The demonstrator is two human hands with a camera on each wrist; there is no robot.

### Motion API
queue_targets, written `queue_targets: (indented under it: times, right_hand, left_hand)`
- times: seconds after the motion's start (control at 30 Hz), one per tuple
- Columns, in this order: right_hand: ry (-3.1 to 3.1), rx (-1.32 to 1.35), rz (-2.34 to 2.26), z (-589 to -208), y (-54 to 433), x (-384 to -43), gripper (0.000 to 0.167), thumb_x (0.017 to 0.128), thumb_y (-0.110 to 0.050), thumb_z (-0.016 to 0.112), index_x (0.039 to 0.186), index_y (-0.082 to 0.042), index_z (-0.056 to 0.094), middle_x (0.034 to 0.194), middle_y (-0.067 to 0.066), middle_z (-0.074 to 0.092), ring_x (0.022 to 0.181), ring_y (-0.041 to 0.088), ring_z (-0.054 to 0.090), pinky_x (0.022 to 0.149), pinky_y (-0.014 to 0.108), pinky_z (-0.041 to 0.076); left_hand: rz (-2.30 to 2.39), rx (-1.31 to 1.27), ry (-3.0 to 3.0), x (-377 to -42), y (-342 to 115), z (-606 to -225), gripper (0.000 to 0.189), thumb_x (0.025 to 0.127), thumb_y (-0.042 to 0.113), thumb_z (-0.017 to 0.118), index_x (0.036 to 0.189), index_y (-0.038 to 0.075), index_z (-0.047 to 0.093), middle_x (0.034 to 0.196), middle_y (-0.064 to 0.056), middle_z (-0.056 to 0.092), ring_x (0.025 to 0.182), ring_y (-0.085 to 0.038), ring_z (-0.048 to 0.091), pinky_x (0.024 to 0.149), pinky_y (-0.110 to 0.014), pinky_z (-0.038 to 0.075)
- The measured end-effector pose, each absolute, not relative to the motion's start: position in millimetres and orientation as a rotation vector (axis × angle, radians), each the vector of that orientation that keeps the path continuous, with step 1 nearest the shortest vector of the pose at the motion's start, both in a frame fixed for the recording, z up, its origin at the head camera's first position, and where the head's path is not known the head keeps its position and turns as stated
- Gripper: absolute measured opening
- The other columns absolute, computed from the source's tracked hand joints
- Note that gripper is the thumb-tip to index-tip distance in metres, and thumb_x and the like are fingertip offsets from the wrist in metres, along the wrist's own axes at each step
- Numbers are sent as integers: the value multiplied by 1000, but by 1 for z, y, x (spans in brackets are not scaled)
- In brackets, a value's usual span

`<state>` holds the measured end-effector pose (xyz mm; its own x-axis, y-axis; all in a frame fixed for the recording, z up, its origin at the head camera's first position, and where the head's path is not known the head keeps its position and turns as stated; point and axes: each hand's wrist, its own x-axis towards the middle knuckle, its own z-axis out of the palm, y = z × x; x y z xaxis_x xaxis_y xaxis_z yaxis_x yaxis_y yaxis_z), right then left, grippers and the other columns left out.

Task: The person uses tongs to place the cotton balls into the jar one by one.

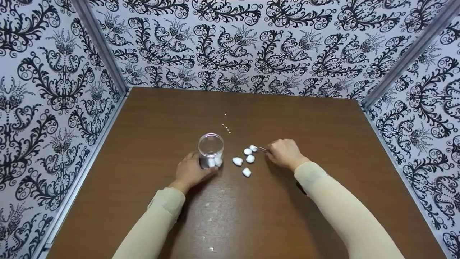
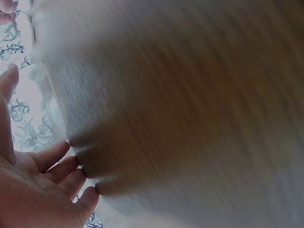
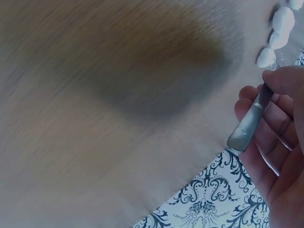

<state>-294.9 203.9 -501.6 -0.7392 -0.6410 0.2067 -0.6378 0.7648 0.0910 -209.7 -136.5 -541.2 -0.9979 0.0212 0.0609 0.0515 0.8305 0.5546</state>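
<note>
A clear jar [image 1: 211, 145] stands on the table with a few white balls [image 1: 215, 161], like cotton balls, at its bottom. My left hand [image 1: 190, 171] holds it low down, the thumb across its front; the left wrist view shows that hand [image 2: 47, 185] with its fingertips by the tabletop and the jar [image 2: 47, 95] partly cut off. Pinched in my right hand [image 1: 285, 154] is a metal fork [image 3: 247, 126], its handle end pointing back. The fork's tip meets the farthest white ball [image 1: 253, 148]. Several more white balls [image 1: 250, 158] lie loose between jar and right hand.
The brown wooden table [image 1: 172, 115] carries a few small bright specks [image 1: 225, 127] behind the jar. Black-and-white patterned panels [image 1: 230, 46] close off its back and sides, with grey metal posts [image 1: 104, 43] in the corners.
</note>
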Motion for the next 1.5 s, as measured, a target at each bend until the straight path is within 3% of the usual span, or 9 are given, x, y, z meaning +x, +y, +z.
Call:
queue_targets:
  times: [0.67,1.5]
  right_hand:
    - [-2628,1003,-6,-496,217,-294,14,82,-17,67,69,-11,69,58,1,58,43,18,44,39,43,42]
    - [-2671,1093,-46,-499,214,-290,11,81,-16,73,72,-14,69,60,-2,60,47,16,47,43,41,44]
  left_hand:
    - [-885,-48,-2979,-212,-138,-544,87,77,62,76,137,2,56,139,-15,54,128,-35,49,101,-57,36]
    - [-898,-58,-2963,-211,-136,-545,83,77,60,76,136,5,58,139,-14,55,127,-35,50,101,-58,37]
